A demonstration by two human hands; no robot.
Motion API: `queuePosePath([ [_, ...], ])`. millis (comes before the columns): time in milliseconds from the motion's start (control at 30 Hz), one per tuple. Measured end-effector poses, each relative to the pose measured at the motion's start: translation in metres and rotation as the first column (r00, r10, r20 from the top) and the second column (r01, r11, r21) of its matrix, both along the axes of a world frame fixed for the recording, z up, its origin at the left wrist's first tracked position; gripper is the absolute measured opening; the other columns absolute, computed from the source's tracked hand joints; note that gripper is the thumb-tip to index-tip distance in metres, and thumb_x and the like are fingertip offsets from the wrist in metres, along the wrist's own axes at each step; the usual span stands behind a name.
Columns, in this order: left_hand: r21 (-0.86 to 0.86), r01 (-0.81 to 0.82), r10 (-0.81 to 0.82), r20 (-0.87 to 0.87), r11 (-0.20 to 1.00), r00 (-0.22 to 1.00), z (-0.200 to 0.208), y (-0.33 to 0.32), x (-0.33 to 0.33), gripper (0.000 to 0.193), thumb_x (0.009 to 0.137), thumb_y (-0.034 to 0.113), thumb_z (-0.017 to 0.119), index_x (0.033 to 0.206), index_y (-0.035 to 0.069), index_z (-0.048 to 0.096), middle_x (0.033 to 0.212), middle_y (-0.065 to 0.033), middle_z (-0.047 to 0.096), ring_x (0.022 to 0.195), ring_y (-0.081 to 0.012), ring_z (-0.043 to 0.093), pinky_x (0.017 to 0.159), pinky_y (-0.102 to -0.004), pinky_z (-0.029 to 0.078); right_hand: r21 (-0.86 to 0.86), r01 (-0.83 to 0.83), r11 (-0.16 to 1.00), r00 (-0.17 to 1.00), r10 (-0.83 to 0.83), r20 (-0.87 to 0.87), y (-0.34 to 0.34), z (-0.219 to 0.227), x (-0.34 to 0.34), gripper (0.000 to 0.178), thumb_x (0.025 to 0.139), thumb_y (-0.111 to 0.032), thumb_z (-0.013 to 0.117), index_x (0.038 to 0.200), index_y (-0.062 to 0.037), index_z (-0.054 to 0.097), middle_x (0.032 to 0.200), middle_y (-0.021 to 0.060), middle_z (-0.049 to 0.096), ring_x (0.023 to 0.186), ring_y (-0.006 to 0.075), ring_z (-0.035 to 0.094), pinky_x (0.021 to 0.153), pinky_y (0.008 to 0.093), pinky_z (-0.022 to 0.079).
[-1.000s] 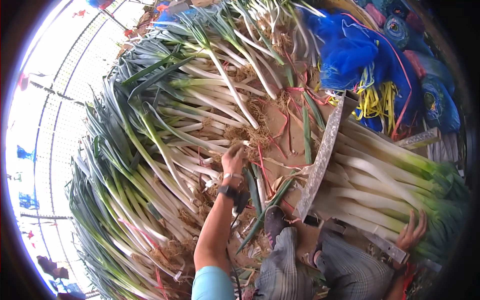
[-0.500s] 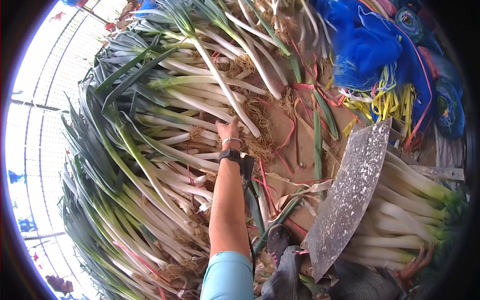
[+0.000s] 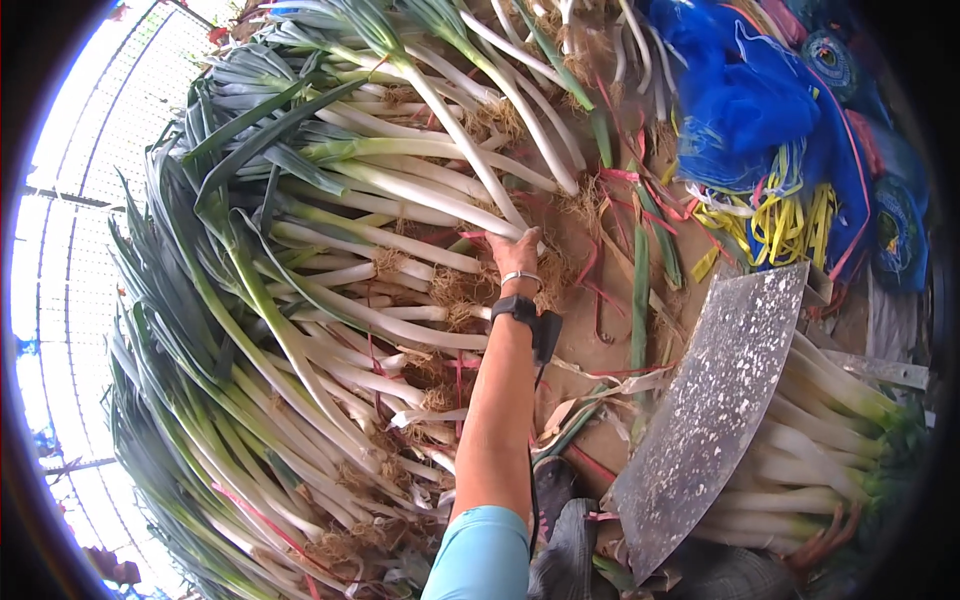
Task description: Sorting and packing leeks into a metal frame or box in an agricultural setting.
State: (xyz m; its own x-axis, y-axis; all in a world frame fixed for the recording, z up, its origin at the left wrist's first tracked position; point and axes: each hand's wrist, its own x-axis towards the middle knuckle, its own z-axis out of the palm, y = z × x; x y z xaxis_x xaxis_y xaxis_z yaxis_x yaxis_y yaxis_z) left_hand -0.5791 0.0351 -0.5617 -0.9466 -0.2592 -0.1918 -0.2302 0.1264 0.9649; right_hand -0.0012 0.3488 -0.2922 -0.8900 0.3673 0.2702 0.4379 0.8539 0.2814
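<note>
- Vs half a sec. ago, the L hand (image 3: 515, 257) is farther right — from among white stalks it has come to the root end of one leek (image 3: 430, 203). The R hand (image 3: 828, 537) stays at approx. same place, near the lower right rim.
- L grip: fingers are bent round this white root end, nearly closed; how firmly, I cannot tell.
- R grip: fingers are at the leek bundle (image 3: 800, 440), dim and partly hidden; I cannot tell if they hold any.
- The leek: long, w/ white shank, then green toward the leaves; it lies slanting on upper part of the big pile (image 3: 300, 440), root end toward brown ground (image 3: 590, 345).
- In the way: a second leek (image 3: 455, 140) slants down to the same place, its lower end hidden at L hand. Metal plate (image 3: 715, 410) — grey w/ white specks — stands b/w L hand & leek bundle, covering part of it.
- Around: blue net (image 3: 740, 110) w/ yellow strips (image 3: 790, 228), upper right; red strings (image 3: 622, 175) & a long green leaf (image 3: 640, 290) on ground.
</note>
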Motion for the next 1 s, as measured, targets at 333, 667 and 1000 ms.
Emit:
queuePosePath([
  [333, 0.553, 0.059, -0.170, 0.151, 0.831, 0.974, 0.171, -0.052, 0.106, 0.028, 0.089, 0.017, 0.065, 0.109, 0.001, 0.052, 0.083, -0.0084, 0.062, 0.065, -0.0172, 0.062, 0.055, -0.0288, 0.052, 0.145, 0.106, 0.984, 0.994, -0.100, -0.052, 0.003, 0.027, 0.040, 0.052, 0.100, -0.037, 0.027, 0.128, -0.0006, 0.052, 0.139, 0.0255, 0.039, 0.130, 0.0414, 0.037, 0.108, 0.0529, 0.028],
  [667, 0.564, 0.056, -0.332, 0.399, 0.824, 0.855, 0.253, -0.205, 0.311, 0.043, 0.087, 0.010, 0.062, 0.125, 0.002, 0.044, 0.113, -0.0151, 0.061, 0.083, -0.0214, 0.064, 0.073, -0.0355, 0.055, 0.073, 0.030, 0.997, 0.999, -0.031, 0.016, -0.007, 0.033, 0.028, 0.044, 0.092, -0.015, 0.038, 0.133, -0.0034, 0.049, 0.139, 0.0232, 0.039, 0.131, 0.0404, 0.034, 0.109, 0.0515, 0.026],
  [1000, 0.513, 0.090, -0.402, 0.540, 0.854, 0.740, 0.319, -0.330, 0.455, 0.056, 0.086, 0.010, 0.067, 0.135, 0.004, 0.041, 0.110, -0.0093, 0.061, 0.092, -0.0196, 0.061, 0.077, -0.0329, 0.052, -0.380, 0.143, 0.914, 0.956, -0.228, -0.187, -0.051, 0.112, 0.061, 0.050, 0.088, -0.006, 0.052, 0.138, -0.0048, 0.043, 0.144, 0.0183, 0.035, 0.136, 0.0339, 0.032, 0.110, 0.0436, 0.025],
])
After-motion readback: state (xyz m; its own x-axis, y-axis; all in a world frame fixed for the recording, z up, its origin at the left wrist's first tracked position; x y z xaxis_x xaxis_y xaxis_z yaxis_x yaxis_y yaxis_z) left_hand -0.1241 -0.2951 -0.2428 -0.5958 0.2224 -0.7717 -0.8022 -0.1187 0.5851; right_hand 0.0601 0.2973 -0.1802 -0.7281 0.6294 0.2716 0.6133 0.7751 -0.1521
